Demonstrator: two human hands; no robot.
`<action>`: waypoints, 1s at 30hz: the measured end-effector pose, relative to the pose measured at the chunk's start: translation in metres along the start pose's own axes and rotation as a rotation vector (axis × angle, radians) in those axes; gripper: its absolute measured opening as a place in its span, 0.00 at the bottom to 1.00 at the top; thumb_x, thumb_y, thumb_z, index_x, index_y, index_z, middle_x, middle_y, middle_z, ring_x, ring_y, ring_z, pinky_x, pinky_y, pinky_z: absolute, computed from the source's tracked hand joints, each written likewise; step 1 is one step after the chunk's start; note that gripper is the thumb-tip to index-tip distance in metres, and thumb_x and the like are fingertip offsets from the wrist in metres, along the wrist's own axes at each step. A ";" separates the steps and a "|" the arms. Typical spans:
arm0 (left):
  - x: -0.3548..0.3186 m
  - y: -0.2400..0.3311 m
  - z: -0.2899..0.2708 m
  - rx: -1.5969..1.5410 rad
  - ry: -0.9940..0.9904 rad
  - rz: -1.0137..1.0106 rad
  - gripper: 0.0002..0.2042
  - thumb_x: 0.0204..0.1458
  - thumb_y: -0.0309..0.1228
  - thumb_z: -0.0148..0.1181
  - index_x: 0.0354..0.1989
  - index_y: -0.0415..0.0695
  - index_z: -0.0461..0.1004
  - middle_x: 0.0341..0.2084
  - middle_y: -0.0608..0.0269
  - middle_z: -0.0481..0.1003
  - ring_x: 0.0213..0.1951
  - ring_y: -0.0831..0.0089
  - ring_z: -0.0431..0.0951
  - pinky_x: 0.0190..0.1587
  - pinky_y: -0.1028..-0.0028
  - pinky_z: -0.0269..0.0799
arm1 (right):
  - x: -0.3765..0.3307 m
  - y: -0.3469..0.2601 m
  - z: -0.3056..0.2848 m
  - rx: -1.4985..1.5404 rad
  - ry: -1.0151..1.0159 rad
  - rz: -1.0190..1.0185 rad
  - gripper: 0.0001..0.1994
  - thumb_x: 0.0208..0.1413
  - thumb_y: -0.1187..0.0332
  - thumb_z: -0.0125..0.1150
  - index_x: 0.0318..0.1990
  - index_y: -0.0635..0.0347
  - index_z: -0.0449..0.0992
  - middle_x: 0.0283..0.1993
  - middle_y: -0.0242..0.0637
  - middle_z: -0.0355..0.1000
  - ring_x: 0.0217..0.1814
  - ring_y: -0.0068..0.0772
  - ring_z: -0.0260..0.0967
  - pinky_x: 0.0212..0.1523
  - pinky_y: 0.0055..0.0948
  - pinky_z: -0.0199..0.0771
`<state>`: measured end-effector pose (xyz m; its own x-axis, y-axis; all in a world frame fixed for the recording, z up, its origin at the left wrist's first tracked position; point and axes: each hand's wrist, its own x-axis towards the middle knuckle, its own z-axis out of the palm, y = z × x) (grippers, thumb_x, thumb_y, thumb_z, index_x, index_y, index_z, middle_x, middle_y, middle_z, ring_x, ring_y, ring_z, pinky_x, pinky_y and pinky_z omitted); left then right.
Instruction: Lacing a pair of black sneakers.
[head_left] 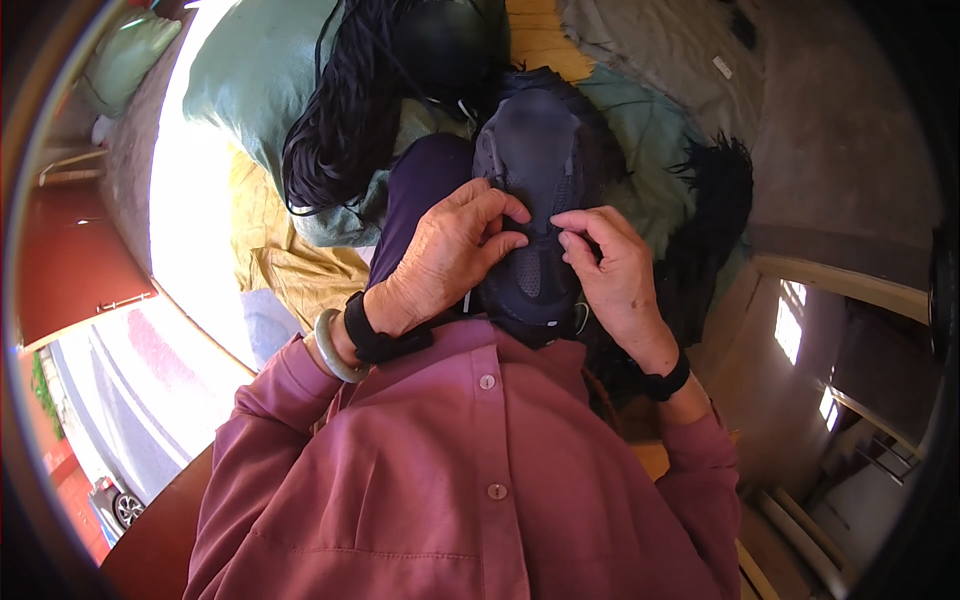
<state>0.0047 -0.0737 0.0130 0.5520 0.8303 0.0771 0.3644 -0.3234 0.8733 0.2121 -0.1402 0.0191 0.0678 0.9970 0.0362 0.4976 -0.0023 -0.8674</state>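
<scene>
A dark shoe (540, 178) with mesh panels lies in front of my body, its one end against my shirt. My left hand (446, 250) comes over its left side, fingers curled, thumb and forefinger close together near the middle of the upper. From the other side my right hand (612, 270) holds its thumb and forefinger in a pinch over the same spot. Whatever thin thing the fingertips may hold is too dark and small to make out. A thick bundle of black laces (335, 150) lies beyond my left hand.
Green sacks (255, 95) and yellow cloth (290, 285) are spread at the far left. More black strands (715, 190) hang at the right, beside a grey-brown cloth (660, 50). A bright doorway opens on the left, with a road and a parked car (122, 507) outside.
</scene>
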 end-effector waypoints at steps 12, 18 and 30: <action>0.008 0.008 -0.002 0.294 0.011 0.227 0.07 0.48 0.25 0.69 0.34 0.44 0.78 0.29 0.60 0.74 0.32 0.62 0.80 0.34 0.65 0.76 | 0.006 -0.012 0.003 -0.199 -0.027 -0.117 0.13 0.55 0.75 0.68 0.48 0.59 0.76 0.38 0.40 0.76 0.36 0.42 0.77 0.38 0.36 0.76; -0.001 -0.019 -0.052 0.514 0.161 0.143 0.07 0.44 0.22 0.67 0.30 0.46 0.75 0.27 0.63 0.74 0.29 0.64 0.80 0.32 0.68 0.77 | 0.009 -0.012 -0.030 -0.041 -0.171 0.128 0.11 0.61 0.71 0.65 0.49 0.61 0.76 0.31 0.40 0.75 0.31 0.36 0.74 0.37 0.33 0.74; -0.268 -0.210 -0.433 0.691 0.686 -0.781 0.08 0.53 0.27 0.64 0.28 0.39 0.71 0.18 0.58 0.75 0.22 0.72 0.76 0.27 0.68 0.74 | -0.012 0.006 -0.151 0.724 -0.140 0.422 0.11 0.69 0.69 0.54 0.53 0.64 0.75 0.24 0.15 0.54 0.22 0.10 0.51 0.43 0.23 0.68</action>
<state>-0.5450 -0.0318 0.0172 -0.4183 0.9057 0.0686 0.8507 0.3641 0.3792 0.3446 -0.1638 0.0886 -0.0077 0.9240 -0.3824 -0.2250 -0.3742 -0.8997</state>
